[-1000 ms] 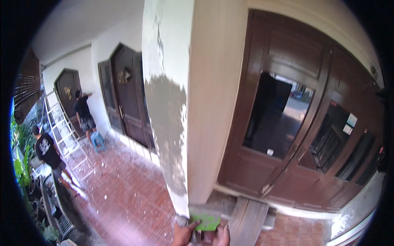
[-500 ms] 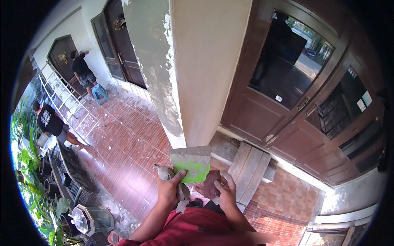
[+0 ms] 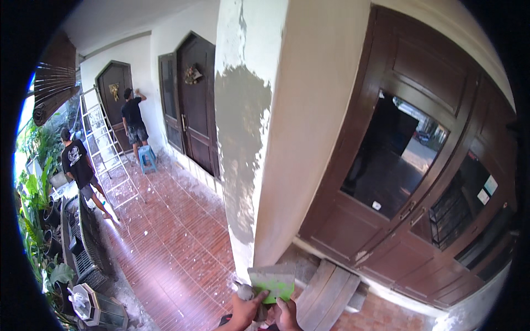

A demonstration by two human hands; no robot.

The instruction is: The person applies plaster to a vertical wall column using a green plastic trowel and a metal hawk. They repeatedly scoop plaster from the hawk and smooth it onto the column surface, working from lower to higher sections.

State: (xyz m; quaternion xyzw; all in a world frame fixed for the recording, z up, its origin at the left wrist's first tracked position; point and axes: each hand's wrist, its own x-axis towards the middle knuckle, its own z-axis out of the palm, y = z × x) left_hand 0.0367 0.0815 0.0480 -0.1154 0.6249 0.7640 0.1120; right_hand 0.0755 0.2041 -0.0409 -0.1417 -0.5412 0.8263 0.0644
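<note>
At the lower edge, my left hand (image 3: 246,312) is closed around a green spreader (image 3: 273,289) with grey putty smeared along its far part. A grey, putty-stained bag-like lump (image 3: 244,291) is also gripped in this hand and sticks out beside the thumb. My right hand (image 3: 286,315) is closed at the spreader's near right edge, thumb up. Between the hands, a flat reddish-brown piece (image 3: 271,315) is mostly hidden, its far edge behind the spreader. Ahead stands a pillar (image 3: 287,138) with a large grey putty patch (image 3: 240,127) on its left face.
A wooden bench (image 3: 326,295) stands right of the pillar, before brown double doors (image 3: 397,182). At far left are two people, one (image 3: 134,118) by a blue stool (image 3: 147,159), another (image 3: 78,165) near a white ladder (image 3: 113,149). A lantern (image 3: 99,309) and plants line the left.
The view has tilted up, showing more of the pillar, and my hands now sit lower in it. My right hand has come closer to the left one, against the green spreader.
</note>
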